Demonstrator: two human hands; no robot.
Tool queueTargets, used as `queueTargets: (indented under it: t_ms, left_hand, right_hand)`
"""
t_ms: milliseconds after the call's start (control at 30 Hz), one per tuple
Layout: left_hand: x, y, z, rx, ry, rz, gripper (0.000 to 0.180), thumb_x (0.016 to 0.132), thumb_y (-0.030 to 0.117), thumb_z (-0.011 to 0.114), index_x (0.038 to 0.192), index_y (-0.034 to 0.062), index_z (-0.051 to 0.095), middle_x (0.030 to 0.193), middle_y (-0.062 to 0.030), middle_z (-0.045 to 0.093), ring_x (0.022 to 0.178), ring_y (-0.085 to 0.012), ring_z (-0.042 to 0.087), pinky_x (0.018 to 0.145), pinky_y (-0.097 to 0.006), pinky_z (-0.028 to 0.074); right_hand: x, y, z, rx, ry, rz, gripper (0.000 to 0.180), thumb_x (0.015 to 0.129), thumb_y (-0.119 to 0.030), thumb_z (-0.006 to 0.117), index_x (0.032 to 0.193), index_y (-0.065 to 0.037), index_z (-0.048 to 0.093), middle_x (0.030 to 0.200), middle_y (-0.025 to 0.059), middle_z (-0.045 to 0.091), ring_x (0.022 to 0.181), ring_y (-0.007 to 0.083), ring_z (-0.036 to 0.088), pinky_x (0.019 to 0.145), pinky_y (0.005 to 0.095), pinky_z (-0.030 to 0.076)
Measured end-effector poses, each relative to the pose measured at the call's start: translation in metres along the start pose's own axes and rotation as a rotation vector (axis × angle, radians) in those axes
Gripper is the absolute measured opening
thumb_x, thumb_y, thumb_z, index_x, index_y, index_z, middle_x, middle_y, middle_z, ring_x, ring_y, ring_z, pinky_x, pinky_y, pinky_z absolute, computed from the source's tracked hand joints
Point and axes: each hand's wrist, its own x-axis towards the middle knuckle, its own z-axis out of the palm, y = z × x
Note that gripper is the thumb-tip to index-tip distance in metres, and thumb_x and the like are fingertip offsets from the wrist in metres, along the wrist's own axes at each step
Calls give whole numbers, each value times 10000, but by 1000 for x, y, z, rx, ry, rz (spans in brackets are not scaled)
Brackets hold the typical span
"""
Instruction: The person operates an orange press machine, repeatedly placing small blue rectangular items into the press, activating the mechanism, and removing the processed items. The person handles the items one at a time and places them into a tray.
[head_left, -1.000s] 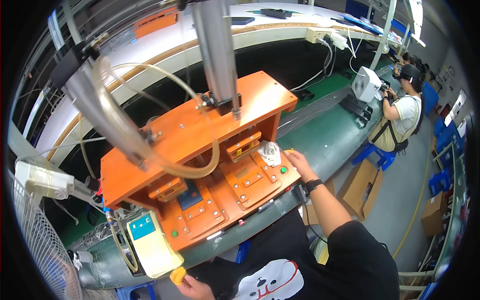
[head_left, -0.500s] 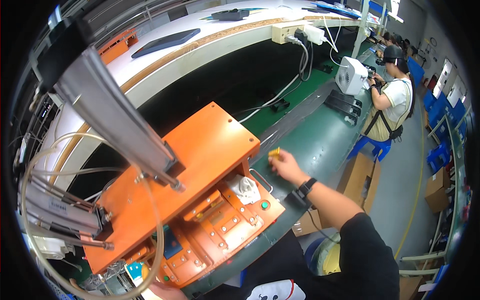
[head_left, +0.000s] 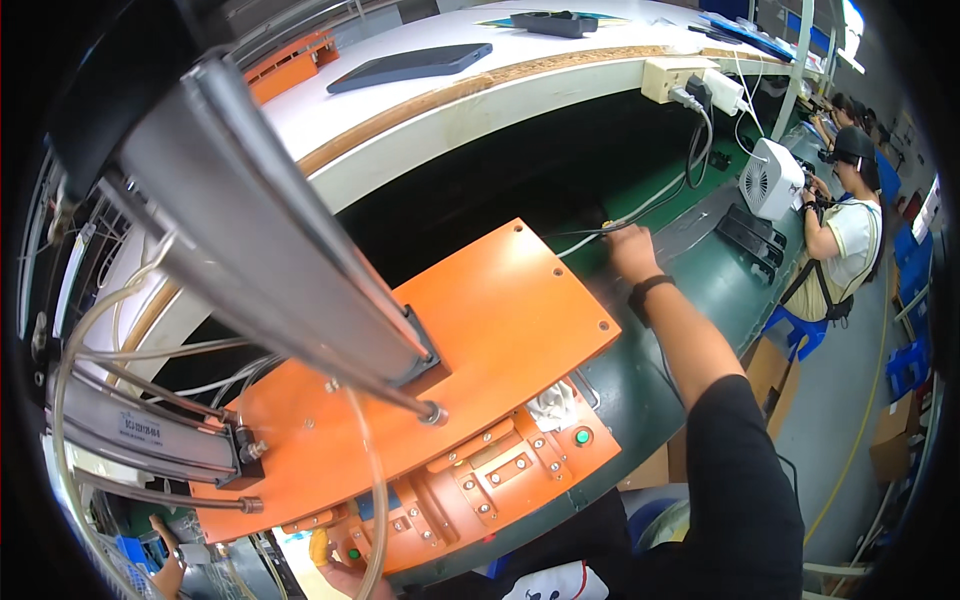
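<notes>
My right hand (head_left: 634, 256) reaches forward past the right end of an orange press fixture (head_left: 480, 330), a dark band on its wrist. Its fingers are curled, with yellow at the tips that looks like finger cots. They are at a dark, blurred thing (head_left: 592, 216) beside the cables; what they grip is hidden. My left hand (head_left: 345, 578) is low at the fixture's near left corner, partly behind a clear hose (head_left: 376, 500). One of its fingers has a yellow cover; the rest are hidden. A green button (head_left: 354, 553) is next to it.
Air cylinders (head_left: 270, 220) rise from the fixture's top plate. A white cloth (head_left: 552, 406) is tucked under its right end. Behind runs a white shelf (head_left: 420, 125) with a dark flat device (head_left: 410, 67). Black parts (head_left: 750, 240) and a white fan (head_left: 770, 180) are farther right, near a seated co-worker (head_left: 850, 230).
My right hand has moved forward, away from me, from the fixture's right side toward the cables. The whole view has shifted, so the fixture appears farther right. My left hand stays by the green button.
</notes>
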Motion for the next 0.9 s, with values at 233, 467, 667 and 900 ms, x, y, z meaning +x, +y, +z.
queueTargets:
  t_ms: [233, 467, 667, 900]
  left_hand:
    - [-2, -46, -10, -334, -27, -46, 575, 1026, 367, 606, 1466, 11, 507, 1432, -146, 550, 1342, -293, 533, 1088, -405, 500]
    - [10, -11, -5, -73, -49, 340, 441, 1101, 272, 421, 1301, -64, 626, 1367, -236, 627, 1291, -384, 555, 1129, -473, 416]
    - [12, -1, -14, -29, -89, 344, 372, 1063, 180, 454, 1308, -44, 621, 1358, -221, 622, 1280, -385, 556, 1142, -466, 399]
    - [12, -1, -27, -180, -72, 214, 291, 1025, 101, 600, 1286, -23, 638, 1324, -198, 640, 1248, -346, 580, 1094, -417, 442]
  right_hand:
    - [-125, -70, -181, 1063, 112, 186, 151, 1068, -94, 594, 1140, 12, 673, 962, 39, 682, 927, 118, 646, 836, 300, 528]
    - [-266, -137, -385, 1418, -33, 271, 246, 1098, -229, 543, 1184, -3, 591, 928, 80, 669, 711, 140, 614, 665, 283, 518]
    - [-258, -233, -418, 1330, -505, -881, 128, 904, -53, 749, 1001, 7, 690, 821, 142, 653, 691, 340, 653, 631, 420, 536]
    - [-238, -380, -346, 739, -219, -1275, 111, 843, -141, 664, 914, -98, 590, 766, 40, 583, 729, 253, 629, 690, 394, 482]
